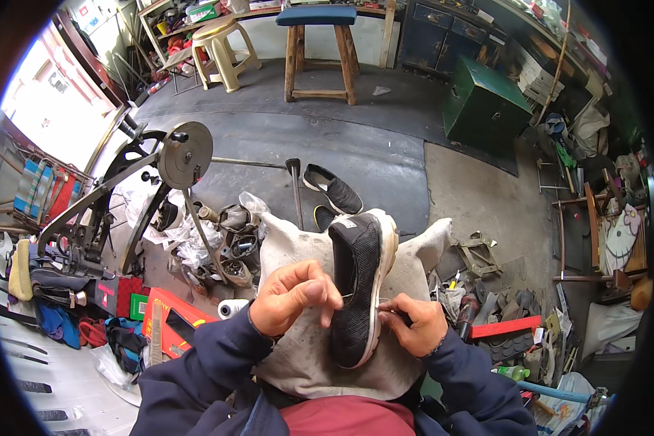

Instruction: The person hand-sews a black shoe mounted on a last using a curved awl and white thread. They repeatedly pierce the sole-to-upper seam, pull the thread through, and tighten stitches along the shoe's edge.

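Note:
A black mesh slip-on shoe (356,330) with a white sole lies lengthwise on a stained pale cloth (291,243) over my lap. My left hand (298,298) is curled at the shoe's left side, fingertips near its opening, where a thin pale strand, perhaps thread, faintly shows. My right hand (414,323) is closed in a pinch against the sole's right edge, beside the middle of the shoe; whatever sits between those fingers is too small to make out.
A hand-cranked machine (185,156) stands front-left among bags and scraps. Dark shoes (330,189) lie on the floor ahead. Farther back are a wooden stool (316,18), plastic stool (225,51) and green box (487,102). Tools and red strip (505,327) crowd the right.

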Demonstrator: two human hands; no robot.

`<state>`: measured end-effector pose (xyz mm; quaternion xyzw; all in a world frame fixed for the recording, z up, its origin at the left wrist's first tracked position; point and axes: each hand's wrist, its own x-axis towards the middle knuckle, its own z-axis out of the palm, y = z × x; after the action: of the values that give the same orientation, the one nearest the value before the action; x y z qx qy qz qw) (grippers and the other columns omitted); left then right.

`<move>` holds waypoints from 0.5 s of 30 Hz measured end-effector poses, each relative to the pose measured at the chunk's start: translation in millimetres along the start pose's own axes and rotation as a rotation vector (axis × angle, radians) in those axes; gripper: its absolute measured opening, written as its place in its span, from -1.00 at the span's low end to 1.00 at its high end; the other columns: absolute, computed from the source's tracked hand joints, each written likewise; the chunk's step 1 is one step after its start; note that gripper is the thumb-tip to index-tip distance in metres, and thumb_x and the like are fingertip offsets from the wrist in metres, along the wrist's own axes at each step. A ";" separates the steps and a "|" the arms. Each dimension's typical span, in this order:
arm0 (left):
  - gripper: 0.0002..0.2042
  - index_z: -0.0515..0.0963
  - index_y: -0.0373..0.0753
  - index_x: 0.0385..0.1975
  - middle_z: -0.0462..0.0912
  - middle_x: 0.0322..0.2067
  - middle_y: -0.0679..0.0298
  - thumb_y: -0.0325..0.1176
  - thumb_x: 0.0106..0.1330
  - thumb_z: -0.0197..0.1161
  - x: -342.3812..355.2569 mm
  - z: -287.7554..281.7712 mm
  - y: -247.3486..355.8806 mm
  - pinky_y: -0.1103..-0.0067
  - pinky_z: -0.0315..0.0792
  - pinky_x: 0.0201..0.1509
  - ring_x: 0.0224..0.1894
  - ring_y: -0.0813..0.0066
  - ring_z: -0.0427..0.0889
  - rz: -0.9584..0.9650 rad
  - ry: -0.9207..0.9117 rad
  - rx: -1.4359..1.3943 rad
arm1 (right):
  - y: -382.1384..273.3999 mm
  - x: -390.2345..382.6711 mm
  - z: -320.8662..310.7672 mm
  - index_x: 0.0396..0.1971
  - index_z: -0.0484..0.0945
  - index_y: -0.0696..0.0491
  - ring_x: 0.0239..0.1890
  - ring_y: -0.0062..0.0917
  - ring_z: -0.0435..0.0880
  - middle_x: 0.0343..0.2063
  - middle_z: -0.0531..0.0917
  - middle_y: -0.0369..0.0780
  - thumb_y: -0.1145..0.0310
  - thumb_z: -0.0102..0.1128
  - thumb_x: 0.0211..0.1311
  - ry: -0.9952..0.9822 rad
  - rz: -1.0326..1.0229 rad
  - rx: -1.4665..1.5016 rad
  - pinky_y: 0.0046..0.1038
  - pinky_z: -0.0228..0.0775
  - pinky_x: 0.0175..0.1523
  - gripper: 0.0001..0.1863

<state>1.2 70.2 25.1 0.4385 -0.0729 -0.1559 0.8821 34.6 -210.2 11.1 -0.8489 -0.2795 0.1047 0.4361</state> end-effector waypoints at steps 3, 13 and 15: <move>-0.81 0.54 -0.35 -0.21 0.71 -0.21 0.12 -0.32 0.54 0.14 11.9 -8.5 -4.9 0.52 0.55 -0.08 -0.29 0.48 0.66 0.027 0.115 0.387 | -5.8 1.0 -1.4 -0.27 0.66 0.11 -0.42 -0.24 0.77 -0.44 0.74 -0.06 0.44 0.39 0.24 -0.009 0.016 -0.051 -0.38 0.57 -0.31 -0.88; -0.62 0.58 -0.40 -0.18 0.59 -0.42 0.23 -0.10 0.46 0.30 35.7 0.3 -10.8 0.51 0.47 -0.16 -0.27 0.64 0.50 -0.302 -0.179 0.940 | -19.8 4.8 2.8 -0.29 0.55 0.11 -0.38 -0.06 0.71 -0.46 0.70 -0.03 0.43 0.28 0.25 -0.028 0.051 -0.185 -0.19 0.52 -0.29 -0.89; -0.59 0.59 -0.41 -0.14 0.64 -0.39 0.19 -0.07 0.44 0.32 34.0 -0.6 -11.3 0.47 0.49 -0.14 -0.27 0.59 0.53 -0.356 -0.205 0.970 | -18.8 5.8 5.7 -0.30 0.56 0.11 -0.38 -0.06 0.71 -0.47 0.70 -0.03 0.43 0.29 0.25 -0.021 0.053 -0.185 -0.20 0.52 -0.29 -0.89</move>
<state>30.9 52.7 15.5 0.7845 -0.1470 -0.2935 0.5261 29.7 -194.4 23.1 -0.8915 -0.2701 0.0990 0.3501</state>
